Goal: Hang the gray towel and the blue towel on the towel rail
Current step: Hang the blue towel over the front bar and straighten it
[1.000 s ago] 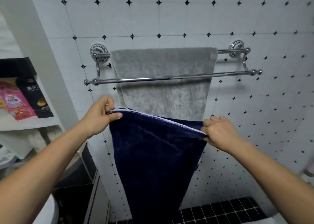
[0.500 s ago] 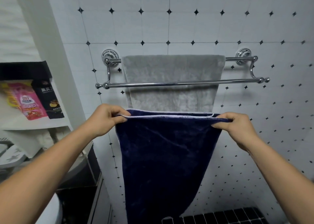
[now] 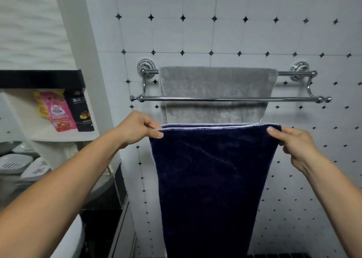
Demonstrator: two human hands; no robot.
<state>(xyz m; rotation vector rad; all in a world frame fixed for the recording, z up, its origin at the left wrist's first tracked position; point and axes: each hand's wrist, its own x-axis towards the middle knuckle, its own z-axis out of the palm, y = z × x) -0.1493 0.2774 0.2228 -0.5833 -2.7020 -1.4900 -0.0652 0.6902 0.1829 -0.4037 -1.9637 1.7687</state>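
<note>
A chrome double towel rail (image 3: 231, 98) is fixed to the tiled wall. The gray towel (image 3: 217, 81) hangs over its back bar, behind the bare front bar. The dark blue towel (image 3: 211, 179) hangs stretched flat below the front bar. My left hand (image 3: 137, 129) pinches its top left corner. My right hand (image 3: 293, 143) pinches its top right corner. The towel's top edge is level and taut, a little under the front bar.
A white shelf (image 3: 64, 136) at the left holds a pink packet (image 3: 58, 113) and a black packet (image 3: 81, 113). Gray plastic items (image 3: 17, 160) sit below it. A white pillar (image 3: 82, 52) stands left of the rail. Black floor tiles show at the bottom.
My hands moved apart and levelled the blue towel's top edge, pulling it taut. The towel now sits a bit closer under the front bar.
</note>
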